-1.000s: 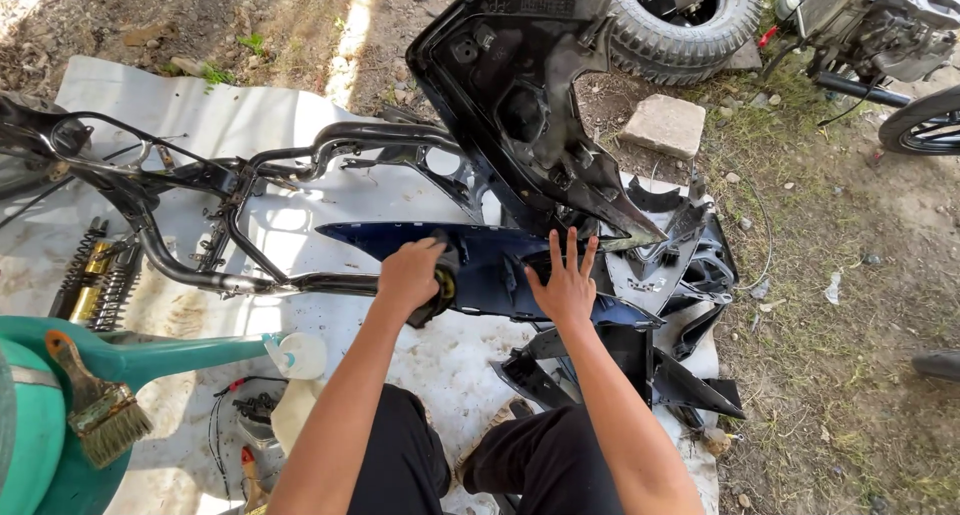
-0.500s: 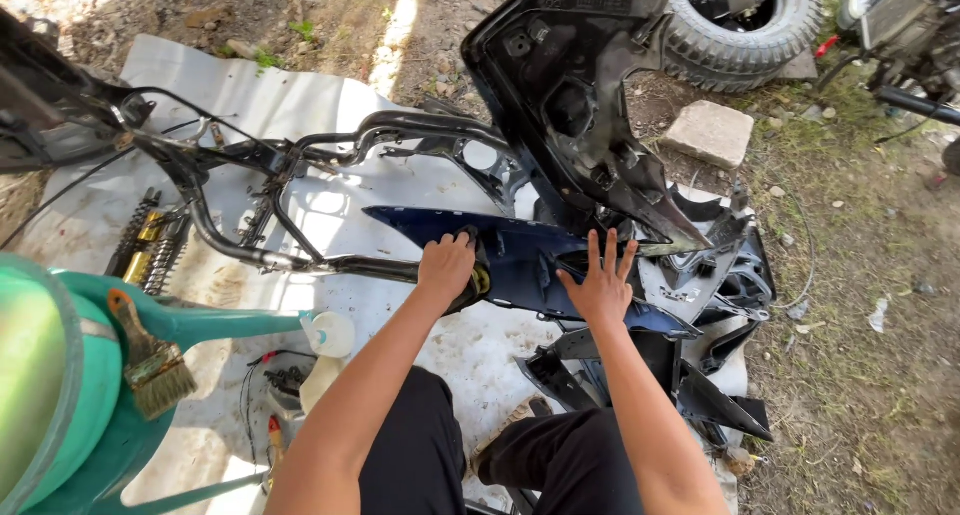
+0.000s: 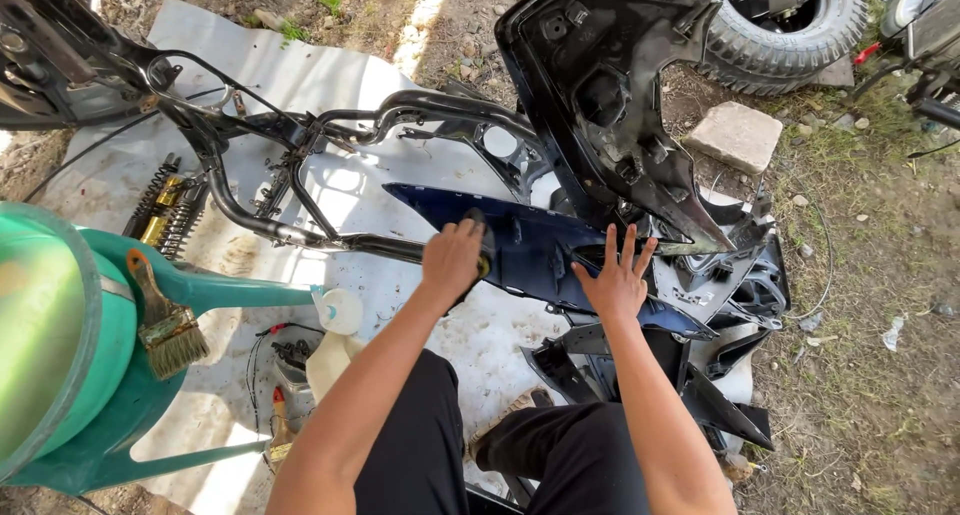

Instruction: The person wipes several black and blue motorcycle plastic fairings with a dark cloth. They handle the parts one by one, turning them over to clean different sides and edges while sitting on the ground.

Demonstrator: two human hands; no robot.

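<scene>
glossy blue plastic panel [image 3: 540,250], matt black metal frame [image 3: 300,145].

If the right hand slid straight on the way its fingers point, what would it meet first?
The right hand lies flat on the dark blue panel, fingers pointing up-frame. Straight on, it would likely meet the big black body panel first, though depth is unclear.

Both my bare forearms reach forward from my lap, my left hand [image 3: 452,262] curled into a loose fist with knuckles up, my right hand [image 3: 612,278] pressed flat, palm down, fingers [image 3: 628,243] spread wide.
</scene>
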